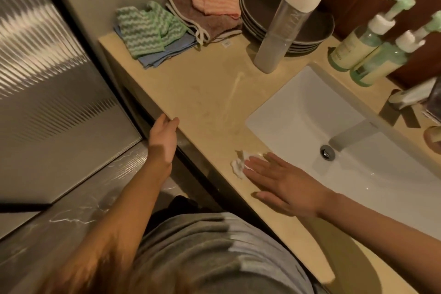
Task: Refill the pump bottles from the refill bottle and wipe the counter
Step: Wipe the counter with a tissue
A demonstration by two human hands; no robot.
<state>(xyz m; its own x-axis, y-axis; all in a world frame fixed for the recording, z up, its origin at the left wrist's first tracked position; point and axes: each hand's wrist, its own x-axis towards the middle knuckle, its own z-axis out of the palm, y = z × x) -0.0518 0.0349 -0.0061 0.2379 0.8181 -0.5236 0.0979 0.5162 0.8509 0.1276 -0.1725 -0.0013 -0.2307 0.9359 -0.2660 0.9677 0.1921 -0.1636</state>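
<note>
Though close behind refill bottle (pixel 274 38), stacked plates (pixel 259 5).

Folded cloths (pixel 148 31) in green, blue, brown and pink are piled well beyond the left hand (pixel 163 141), dark stacked plates (pixel 260 7) are set beside them, and a white sink (pixel 298 107) is seen just beyond the right hand (pixel 284 182).
</note>
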